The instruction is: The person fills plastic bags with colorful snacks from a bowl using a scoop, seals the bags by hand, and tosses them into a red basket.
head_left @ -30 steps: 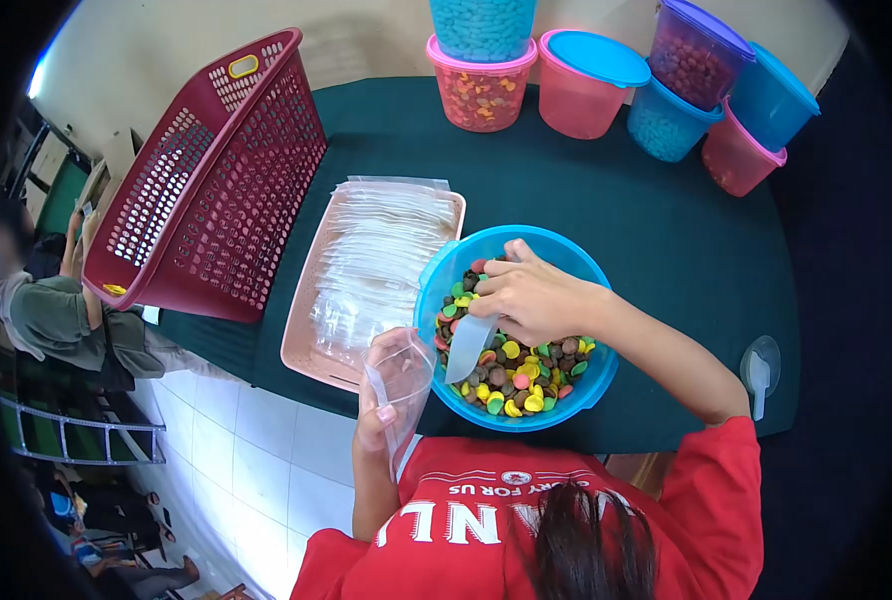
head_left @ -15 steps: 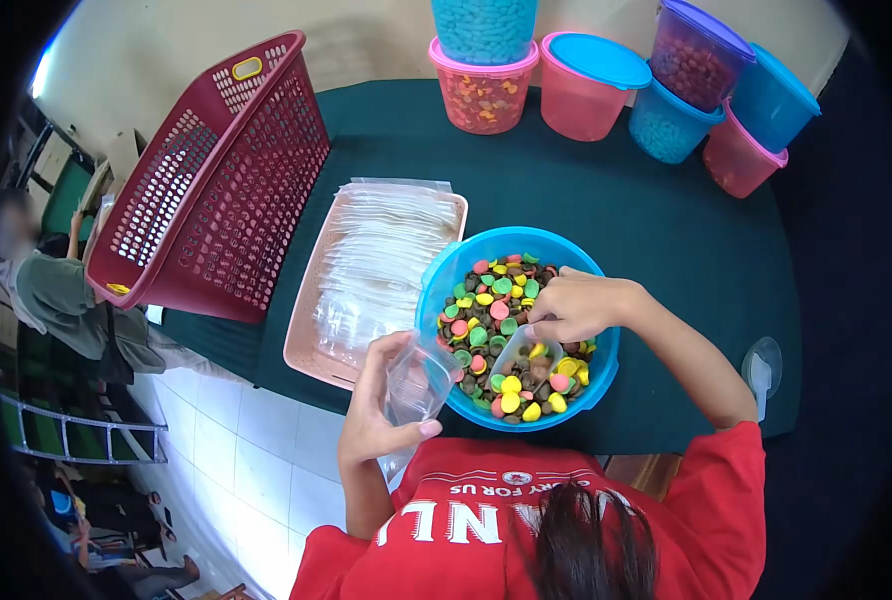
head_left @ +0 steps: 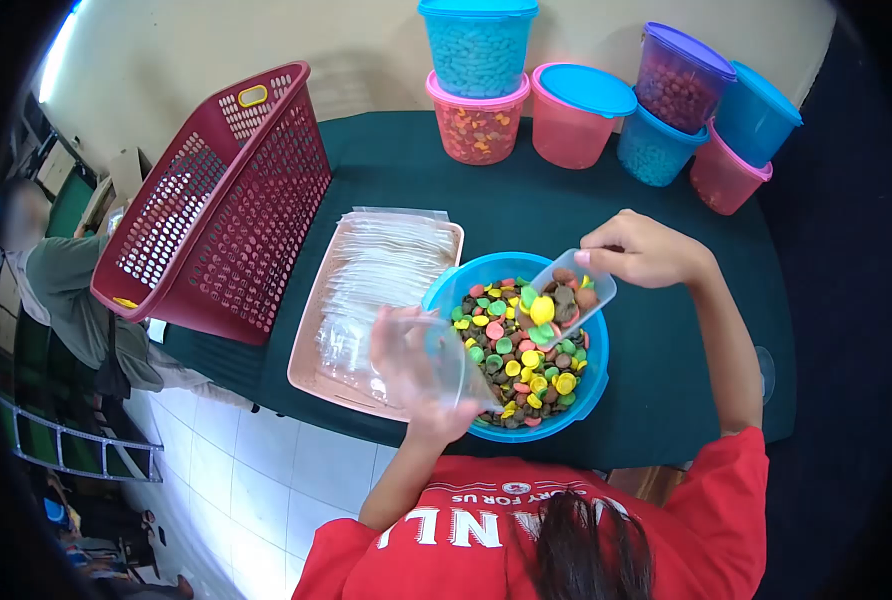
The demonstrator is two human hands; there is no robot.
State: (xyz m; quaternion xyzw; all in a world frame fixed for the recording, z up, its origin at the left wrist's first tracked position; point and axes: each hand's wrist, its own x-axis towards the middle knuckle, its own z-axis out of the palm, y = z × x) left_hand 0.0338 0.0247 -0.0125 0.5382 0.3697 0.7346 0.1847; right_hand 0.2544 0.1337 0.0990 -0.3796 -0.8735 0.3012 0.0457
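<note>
Head view shows the right hand (head_left: 646, 250) closed around the handle of a clear scoop (head_left: 569, 298). The scoop is full of coloured candy discs and is lifted above the far right part of the blue bowl (head_left: 594, 380). Its long axis runs from this hand down and to the left, toward the clear bag (head_left: 444, 360). The left hand (head_left: 416, 378) grips that bag at the bowl's near left rim; blur hides how the fingers lie. Scoop and bag are near but apart. On the green desk (head_left: 666, 330), left of the bowl, a pink tray (head_left: 304, 330) holds more bags, and a red basket (head_left: 216, 190) leans further left.
</note>
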